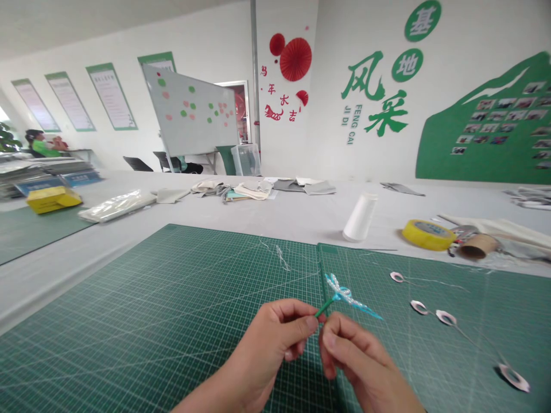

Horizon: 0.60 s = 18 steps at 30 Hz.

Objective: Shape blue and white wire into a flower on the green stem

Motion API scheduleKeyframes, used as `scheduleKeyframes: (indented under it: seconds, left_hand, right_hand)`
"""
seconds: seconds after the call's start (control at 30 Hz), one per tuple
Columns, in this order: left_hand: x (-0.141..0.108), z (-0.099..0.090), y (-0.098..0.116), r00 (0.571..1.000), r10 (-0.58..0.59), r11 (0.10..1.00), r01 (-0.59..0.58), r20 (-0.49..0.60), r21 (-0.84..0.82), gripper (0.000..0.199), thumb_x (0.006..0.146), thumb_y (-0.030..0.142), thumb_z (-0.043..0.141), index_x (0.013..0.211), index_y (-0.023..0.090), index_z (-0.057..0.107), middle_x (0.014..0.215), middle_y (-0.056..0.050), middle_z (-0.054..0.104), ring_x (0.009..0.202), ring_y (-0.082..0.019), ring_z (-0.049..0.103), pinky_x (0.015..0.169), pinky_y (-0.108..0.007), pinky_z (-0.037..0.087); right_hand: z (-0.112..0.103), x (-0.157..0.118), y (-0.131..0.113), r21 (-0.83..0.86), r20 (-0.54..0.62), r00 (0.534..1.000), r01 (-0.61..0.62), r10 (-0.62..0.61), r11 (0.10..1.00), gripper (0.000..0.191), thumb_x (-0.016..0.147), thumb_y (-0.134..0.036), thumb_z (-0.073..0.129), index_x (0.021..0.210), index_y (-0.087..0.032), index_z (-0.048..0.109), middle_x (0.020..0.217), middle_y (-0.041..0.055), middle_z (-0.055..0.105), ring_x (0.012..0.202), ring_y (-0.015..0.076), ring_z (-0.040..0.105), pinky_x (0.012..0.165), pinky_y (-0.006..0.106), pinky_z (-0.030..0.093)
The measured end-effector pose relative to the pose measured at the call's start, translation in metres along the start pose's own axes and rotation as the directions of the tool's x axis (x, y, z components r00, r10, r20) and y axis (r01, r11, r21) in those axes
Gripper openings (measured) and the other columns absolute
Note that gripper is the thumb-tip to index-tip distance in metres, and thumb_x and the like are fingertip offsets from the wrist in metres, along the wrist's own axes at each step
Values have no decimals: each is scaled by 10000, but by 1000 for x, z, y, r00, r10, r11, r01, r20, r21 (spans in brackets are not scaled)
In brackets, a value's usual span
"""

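Note:
A small light-blue beaded flower (343, 293) on a green stem (323, 308) is held above the cutting mats. My left hand (279, 338) pinches the lower part of the stem between thumb and fingertips. Close beside it, my right hand (355, 350) has its thumb and fingers pressed together just below the flower; whatever lies between them is too small to make out. The flower leans to the right, with a pointed blue tip reaching over the right hand.
Green cutting mats (172, 287) lie on the grey table. Oval pieces with thin wires (446, 318) are at the right. Behind stand a white thread cone (360, 218), yellow tape (428, 234), a cardboard tube (477, 246) and fabric scraps (253, 189). A person sits far left.

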<state>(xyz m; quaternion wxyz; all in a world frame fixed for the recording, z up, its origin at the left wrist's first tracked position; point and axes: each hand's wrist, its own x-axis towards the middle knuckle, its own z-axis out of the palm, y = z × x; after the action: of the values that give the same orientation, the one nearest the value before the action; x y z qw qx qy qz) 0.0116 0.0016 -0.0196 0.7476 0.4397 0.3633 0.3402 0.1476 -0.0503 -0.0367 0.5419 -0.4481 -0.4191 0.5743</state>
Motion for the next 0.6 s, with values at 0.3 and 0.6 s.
scheduleKeyframes:
  seconds: [0.3,0.6]
  left_hand:
    - [3,-9,11,991,65,995,-56,-119,78,157,724,275,708,771,128,679,520,58,464,472,-63,306,461,-223,180]
    - [2,-3,9,979,140,947,-87,-151,310,86,746,233,649,765,153,676,545,48,481,518,-100,377,511,-240,275]
  right_hand:
    - [-23,15,4,-478,-97,994,6,-59,878,201,769,-317,586,604,-209,547,549,-32,524,533,143,469,533,278,357]
    - [-2,0,-6,239,-140,985,-68,103,969,303,767,-385,653,1004,-197,632,1038,78,641,665,151,590,434,232,425]
